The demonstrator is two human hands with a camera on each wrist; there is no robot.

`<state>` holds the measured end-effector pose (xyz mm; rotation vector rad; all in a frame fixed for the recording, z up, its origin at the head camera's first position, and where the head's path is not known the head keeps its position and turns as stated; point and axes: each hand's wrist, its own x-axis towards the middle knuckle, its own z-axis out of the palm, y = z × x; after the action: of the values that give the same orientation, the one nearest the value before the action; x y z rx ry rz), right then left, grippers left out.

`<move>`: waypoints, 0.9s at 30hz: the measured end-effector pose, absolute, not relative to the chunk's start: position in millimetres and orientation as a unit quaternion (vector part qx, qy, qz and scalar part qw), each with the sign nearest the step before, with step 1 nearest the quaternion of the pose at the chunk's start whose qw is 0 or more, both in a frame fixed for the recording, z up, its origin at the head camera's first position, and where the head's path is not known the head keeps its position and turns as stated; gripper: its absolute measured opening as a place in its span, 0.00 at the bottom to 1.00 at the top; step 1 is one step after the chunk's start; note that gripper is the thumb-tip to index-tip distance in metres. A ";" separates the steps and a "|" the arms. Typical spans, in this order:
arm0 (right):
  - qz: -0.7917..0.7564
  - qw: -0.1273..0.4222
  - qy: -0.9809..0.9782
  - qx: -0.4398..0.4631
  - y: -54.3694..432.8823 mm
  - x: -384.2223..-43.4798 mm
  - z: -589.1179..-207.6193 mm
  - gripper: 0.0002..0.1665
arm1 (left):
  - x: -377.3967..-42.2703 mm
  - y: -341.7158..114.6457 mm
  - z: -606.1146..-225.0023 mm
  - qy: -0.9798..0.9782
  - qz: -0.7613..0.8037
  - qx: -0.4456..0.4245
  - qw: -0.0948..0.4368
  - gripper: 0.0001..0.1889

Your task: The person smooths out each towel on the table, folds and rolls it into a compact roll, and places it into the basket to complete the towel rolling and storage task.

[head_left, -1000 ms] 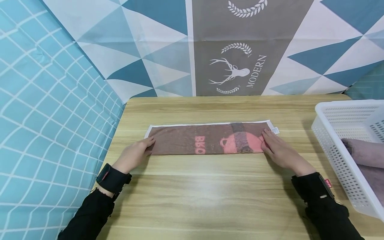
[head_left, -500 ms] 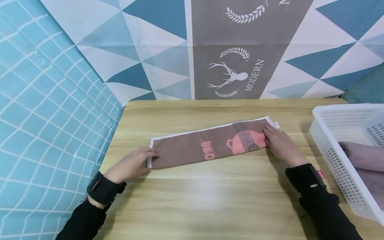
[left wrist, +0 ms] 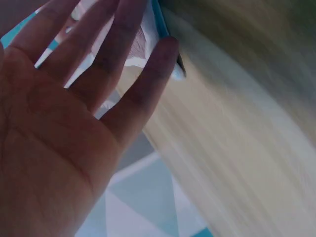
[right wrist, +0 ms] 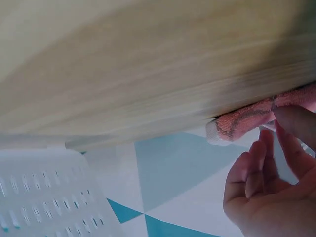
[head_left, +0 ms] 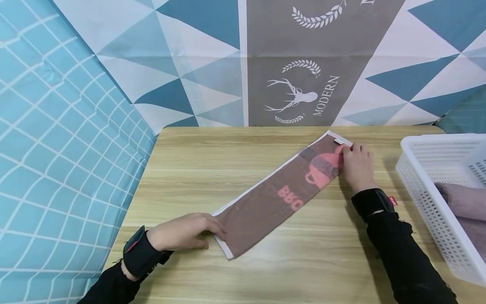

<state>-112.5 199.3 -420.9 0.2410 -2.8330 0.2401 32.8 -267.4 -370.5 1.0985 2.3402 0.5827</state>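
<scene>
A long, narrow brown cloth towel [head_left: 250,226], folded into a strip with white edging and coral-pink printed lettering and a coral-pink figure, lay aslant on a pale, wood-grained tabletop [head_left: 303,274]. Its long axis ran diagonally, from the near left end up to the far right end, where a small white fabric tag [head_left: 338,141] showed. A person in black sleeves had a bare hand at each end, so neither hand was nearer: both touched the cloth.

The left hand [head_left: 184,232] reached in from the left, its fingers fairly straight and slightly spread in the left wrist view, with fingertips resting over the white-edged near end; in the head view the thumb stood apart from the cloth. From these fingers, the strip stretched away to the right and farther from the person.

The right hand [head_left: 357,168] pinched the long edge facing the person, close to the far end, between thumb and finger, the other fingers curled beneath. From that grip, the strip ran back leftward and nearer. Whether the pinched edge was raised could not be told.

Right of the right hand, well apart from the strip, stood a white perforated plastic basket [head_left: 425,202] holding dusky mauve cloth [head_left: 465,202].
</scene>
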 end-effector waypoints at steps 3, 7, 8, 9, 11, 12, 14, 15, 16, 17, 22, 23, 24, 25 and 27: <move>0.068 0.115 -0.989 0.065 202.2 -112.5 -419.9 0.09 | 31.5 -258.9 -374.7 0.840 0.226 0.433 0.236 0.20; 0.052 0.092 -0.993 0.058 200.8 -110.0 -415.6 0.12 | 29.0 -253.1 -380.1 0.836 0.226 0.454 0.212 0.21; 0.049 0.096 -0.992 0.060 197.5 -107.6 -413.8 0.12 | 28.6 -252.1 -380.9 0.836 0.222 0.456 0.207 0.21; 0.044 0.109 -0.991 0.068 192.5 -104.8 -411.6 0.13 | 28.5 -251.4 -381.5 0.838 0.216 0.458 0.203 0.22; 0.049 0.124 -0.986 0.096 176.6 -94.2 -404.4 0.11 | 28.4 -250.7 -382.5 0.842 0.201 0.461 0.193 0.24; 0.060 0.128 -0.983 0.114 164.9 -86.7 -399.6 0.10 | 28.2 -250.6 -382.5 0.844 0.197 0.462 0.188 0.25; 0.090 0.127 -0.975 0.157 135.7 -68.1 -390.7 0.05 | 27.1 -251.8 -382.7 0.849 0.187 0.461 0.177 0.28; 0.106 0.119 -0.970 0.181 119.2 -57.1 -386.6 0.05 | 26.2 -252.9 -382.8 0.852 0.185 0.459 0.170 0.28; 0.126 0.098 -0.966 0.202 102.0 -44.2 -382.6 0.07 | 25.0 -254.1 -382.9 0.855 0.184 0.457 0.165 0.28; 0.142 0.082 -0.962 0.220 84.5 -31.2 -380.4 0.12 | 23.6 -255.6 -383.0 0.857 0.184 0.454 0.159 0.28; 0.151 -0.005 -0.928 0.340 16.1 29.0 -387.6 0.29 | 16.6 -259.9 -386.5 0.863 0.177 0.457 0.123 0.18; 0.149 -0.017 -0.921 0.359 7.0 37.2 -391.5 0.31 | 15.4 -259.7 -387.9 0.863 0.175 0.459 0.115 0.16; 0.148 -0.026 -0.914 0.376 -0.4 43.9 -394.9 0.33 | 14.3 -259.0 -389.2 0.863 0.175 0.460 0.109 0.15; 0.145 -0.031 -0.908 0.391 -7.1 49.0 -397.9 0.35 | 13.9 -258.7 -390.0 0.864 0.175 0.461 0.104 0.13; 0.142 -0.032 -0.901 0.409 -17.0 55.8 -402.7 0.36 | 13.7 -258.1 -391.6 0.864 0.175 0.461 0.098 0.12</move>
<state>55.8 -17.0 -402.7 1.3101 -2.8895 0.4552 13.7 -258.1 -391.6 1.3651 2.5575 0.5188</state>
